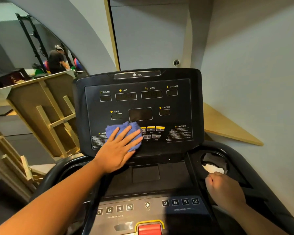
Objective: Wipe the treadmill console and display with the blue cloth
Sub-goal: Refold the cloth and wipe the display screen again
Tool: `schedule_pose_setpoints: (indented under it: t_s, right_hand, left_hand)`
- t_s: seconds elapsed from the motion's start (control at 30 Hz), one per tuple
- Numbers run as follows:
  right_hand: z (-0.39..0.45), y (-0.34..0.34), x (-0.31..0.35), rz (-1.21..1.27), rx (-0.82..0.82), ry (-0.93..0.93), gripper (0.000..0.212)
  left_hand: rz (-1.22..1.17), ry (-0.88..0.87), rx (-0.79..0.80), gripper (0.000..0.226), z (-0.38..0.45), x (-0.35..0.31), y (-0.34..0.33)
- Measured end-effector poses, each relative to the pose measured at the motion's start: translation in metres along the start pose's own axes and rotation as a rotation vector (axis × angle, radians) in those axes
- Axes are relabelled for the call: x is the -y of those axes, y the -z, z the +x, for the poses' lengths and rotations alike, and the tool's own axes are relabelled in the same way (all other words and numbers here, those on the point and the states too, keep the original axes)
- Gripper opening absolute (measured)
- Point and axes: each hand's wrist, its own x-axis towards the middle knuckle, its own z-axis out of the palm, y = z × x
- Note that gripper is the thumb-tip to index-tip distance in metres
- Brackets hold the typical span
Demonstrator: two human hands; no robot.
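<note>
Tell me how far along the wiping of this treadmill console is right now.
Nothing shows as finished; the picture can't tell wiped areas from unwiped. In hand: the left hand presses the blue cloth flat on the lower left of the display panel, over the caution text. The right hand rests curled by the cup holder. Probably left: the upper readouts and the lower button deck.

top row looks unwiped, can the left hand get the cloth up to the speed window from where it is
Probably yes. The left hand presses the blue cloth flat on the lower display panel, and nothing lies between it and the SPEED window above.
</note>
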Motion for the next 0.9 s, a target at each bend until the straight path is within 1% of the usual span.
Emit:
schedule_pose_setpoints:
  t_s: [0.1,0.2,0.3,0.37,0.4,0.43,0.47,0.53,0.6,0.67,0.7,0.73,0.77,0.8,0.83,0.9]
  right_hand:
    - [-0.001,-0.001,0.0,0.048,-0.007,0.01,0.042]
    - [-0.001,0.001,0.0,0.05,0.008,-0.015,0.042]
    - [0.001,0.007,0.004,-0.089,0.055,-0.01,0.03]
    - [0.001,0.011,0.007,-0.125,0.063,-0.029,0.027]
    - [0.001,0.011,0.008,-0.14,0.07,-0.039,0.027]
    - [0.0,0.01,0.009,-0.152,0.075,-0.026,0.027]
    - [0.0,0.01,0.009,-0.176,0.085,-0.017,0.027]
    - [-0.001,0.008,0.008,-0.14,0.06,-0.034,0.031]
    - [-0.001,0.006,0.006,-0.105,0.039,-0.051,0.03]
    - [0.001,0.005,0.006,-0.1,0.028,-0.055,0.032]
    - [0.001,0.003,0.006,-0.073,0.01,-0.071,0.035]
    - [0.001,0.002,0.006,-0.066,0.008,-0.08,0.038]
    - [0.001,0.002,0.006,-0.07,0.002,-0.076,0.039]
    - [0.001,0.001,0.005,-0.07,-0.001,-0.07,0.039]
    - [0.001,0.001,0.004,-0.07,0.003,-0.065,0.039]
    - [0.001,0.001,0.003,-0.06,0.007,-0.058,0.038]
  left_hand:
    - [-0.05,0.337,-0.09,0.059,-0.019,0.007,-0.003]
    - [-0.177,0.69,-0.137,0.06,-0.012,0.001,-0.002]
    - [-0.292,0.945,-0.193,0.063,0.023,-0.022,-0.003]
    - [-0.341,1.045,-0.245,0.064,0.051,-0.039,-0.001]
    - [-0.35,1.04,-0.26,0.064,0.064,-0.049,0.001]
    - [-0.345,0.989,-0.262,0.064,0.076,-0.059,0.002]
    - [-0.325,0.897,-0.251,0.063,0.086,-0.071,0.002]
    - [-0.252,0.637,-0.21,0.063,0.098,-0.093,0.001]
    - [-0.169,0.353,-0.158,0.062,0.097,-0.097,-0.002]
    - [-0.099,0.112,-0.121,0.059,0.088,-0.075,-0.003]
    - [-0.071,0.028,-0.113,0.058,0.082,-0.058,-0.002]
    - [-0.043,-0.018,-0.117,0.057,0.078,-0.04,0.0]
    - [-0.02,-0.021,-0.128,0.056,0.074,-0.023,0.003]
    - [-0.003,0.017,-0.146,0.056,0.071,-0.008,0.006]
    - [0.006,0.084,-0.17,0.056,0.069,0.007,0.01]
    - [-0.014,0.284,-0.234,0.058,0.067,0.035,0.019]
